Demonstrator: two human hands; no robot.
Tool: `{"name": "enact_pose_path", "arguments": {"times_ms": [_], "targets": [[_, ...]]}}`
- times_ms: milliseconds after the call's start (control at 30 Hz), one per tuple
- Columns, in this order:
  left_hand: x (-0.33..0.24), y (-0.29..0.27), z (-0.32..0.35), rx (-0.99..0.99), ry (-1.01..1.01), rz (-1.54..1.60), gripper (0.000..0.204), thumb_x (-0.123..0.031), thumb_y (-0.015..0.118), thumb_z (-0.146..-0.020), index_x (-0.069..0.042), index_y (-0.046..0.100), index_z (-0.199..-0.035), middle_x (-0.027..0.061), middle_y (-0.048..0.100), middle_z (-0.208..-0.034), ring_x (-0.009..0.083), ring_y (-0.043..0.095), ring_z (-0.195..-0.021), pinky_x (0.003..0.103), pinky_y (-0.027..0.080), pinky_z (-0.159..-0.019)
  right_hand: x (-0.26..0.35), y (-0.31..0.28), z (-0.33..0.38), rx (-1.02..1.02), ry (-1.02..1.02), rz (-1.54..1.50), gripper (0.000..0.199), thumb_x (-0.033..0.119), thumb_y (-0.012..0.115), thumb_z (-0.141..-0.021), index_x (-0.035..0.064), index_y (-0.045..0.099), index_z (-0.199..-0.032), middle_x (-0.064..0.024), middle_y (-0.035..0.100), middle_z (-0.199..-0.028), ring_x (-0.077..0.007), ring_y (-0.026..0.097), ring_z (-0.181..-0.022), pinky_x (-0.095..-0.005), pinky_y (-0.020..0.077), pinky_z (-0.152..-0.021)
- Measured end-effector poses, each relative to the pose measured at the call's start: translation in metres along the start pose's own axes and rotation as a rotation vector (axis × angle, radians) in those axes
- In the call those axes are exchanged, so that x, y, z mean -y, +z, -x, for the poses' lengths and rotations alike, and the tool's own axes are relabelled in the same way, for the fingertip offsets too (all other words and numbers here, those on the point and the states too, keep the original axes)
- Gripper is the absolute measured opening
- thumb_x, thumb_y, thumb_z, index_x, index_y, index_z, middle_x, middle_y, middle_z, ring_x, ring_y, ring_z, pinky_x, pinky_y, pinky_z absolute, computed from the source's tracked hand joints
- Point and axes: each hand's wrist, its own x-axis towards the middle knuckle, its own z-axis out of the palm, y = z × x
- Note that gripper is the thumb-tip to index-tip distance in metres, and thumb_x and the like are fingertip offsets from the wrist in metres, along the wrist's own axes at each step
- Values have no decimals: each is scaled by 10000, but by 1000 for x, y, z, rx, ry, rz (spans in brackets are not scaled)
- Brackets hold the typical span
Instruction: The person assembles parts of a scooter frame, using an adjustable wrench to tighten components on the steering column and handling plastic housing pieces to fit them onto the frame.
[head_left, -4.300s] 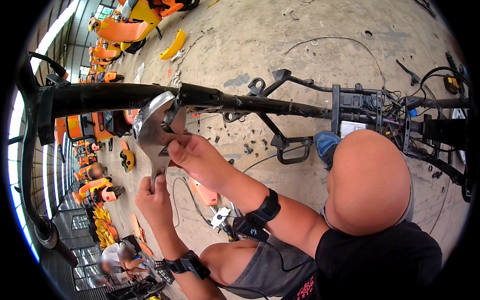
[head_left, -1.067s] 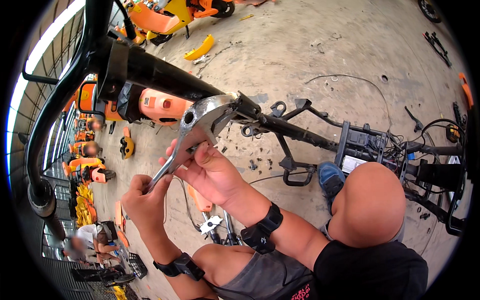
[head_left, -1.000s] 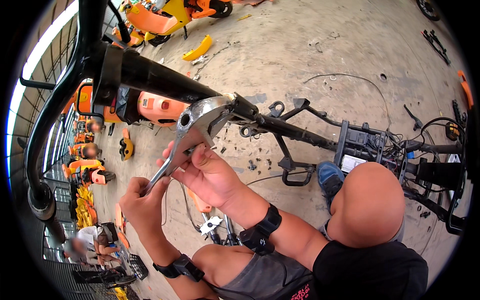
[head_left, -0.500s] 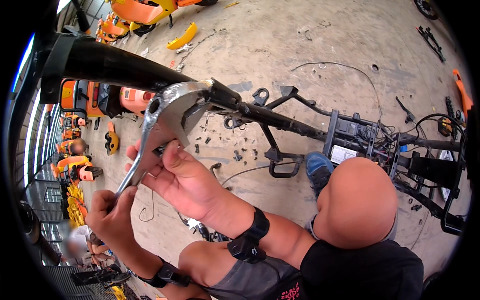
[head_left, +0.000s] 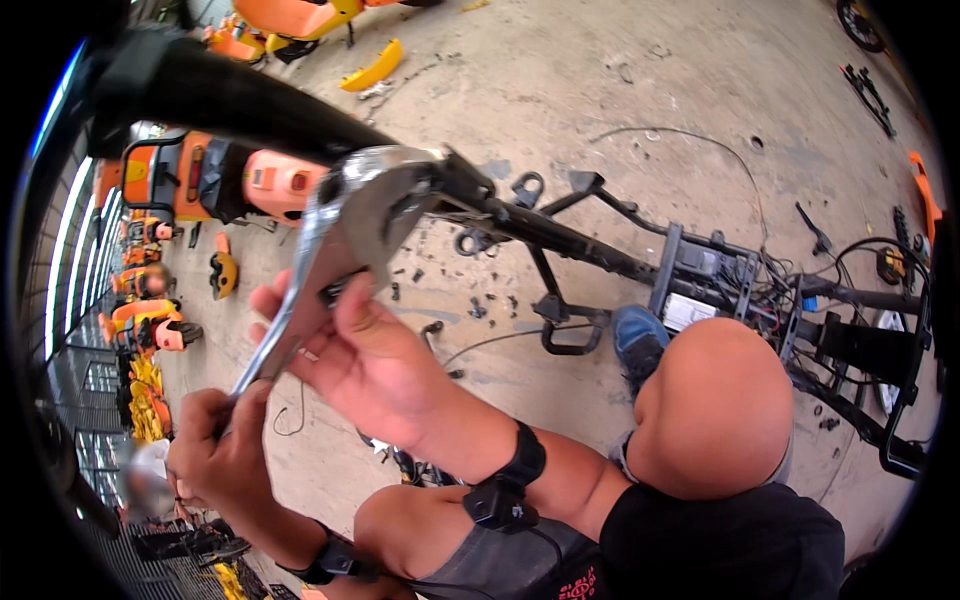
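Observation:
A large silver adjustable wrench (head_left: 318,262) slants across the left half of the view, its jaws up at the end of a black metal tube (head_left: 250,105). Whether the jaws touch the tube I cannot tell. My left hand (head_left: 222,445) is closed round the lower end of the wrench's handle. Nearer the jaws, my right hand (head_left: 375,365) holds the same wrench, with the thumb at its adjusting screw and the fingers behind it. From the jaws, a black scooter frame (head_left: 580,243) stretches away to the right.
Several small dark parts (head_left: 478,307) lie on the concrete floor below the frame. Orange scooters (head_left: 285,185) stand at the left, and a yellow panel (head_left: 372,66) lies at the far side. My blue shoe (head_left: 640,335) is beside the frame. A blurred person (head_left: 150,475) is at lower left.
The wrench's head has shifted slightly up and to the right in the picture. Both my hands keep their hold on it.

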Motion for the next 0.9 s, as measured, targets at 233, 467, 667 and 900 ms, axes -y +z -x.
{"name": "enact_pose_path", "arguments": {"times_ms": [233, 467, 667, 900], "targets": [[-22, -5, 0, 0, 158, -172, 322, -223, 846, -684, -38, 584, -701, 69, 490, -515, 204, 468, -447, 336, 352, -446, 5, 4, 0, 104, 18, 105, 546, 449, 466, -927, 25, 489, -1269, -44, 563, -1270, -226, 479, -1266, -491, 314, -1146], [-28, -9, 17, 129, 196, -276, 262, -207, 761, -800, -7, 591, -809, 98, 506, -545, 174, 466, -464, 310, 372, -463, 14, -11, 8, 56, 34, 247, 531, 544, 434, -916, 132, 540, -1234, -16, 571, -1218, -267, 533, -1190, -556, 359, -1077], [-40, -3, 35, 589, -24, -158, 244, -234, 718, -834, -17, 609, -859, 136, 591, -592, 274, 577, -508, 361, 422, -481, 22, -17, 15, 110, 54, 151, 533, 591, 416, -904, 155, 547, -1180, -15, 628, -1110, -249, 598, -1071, -571, 380, -1050], [-41, 41, 61, 881, 171, -107, 308, -301, 625, -880, -26, 519, -970, 144, 629, -620, 345, 630, -556, 431, 495, -497, 49, -16, 36, -75, 112, 355, 565, 645, 369, -904, 108, 513, -1000, -14, 537, -705, -166, 557, -546, -290, 409, -478]]}}
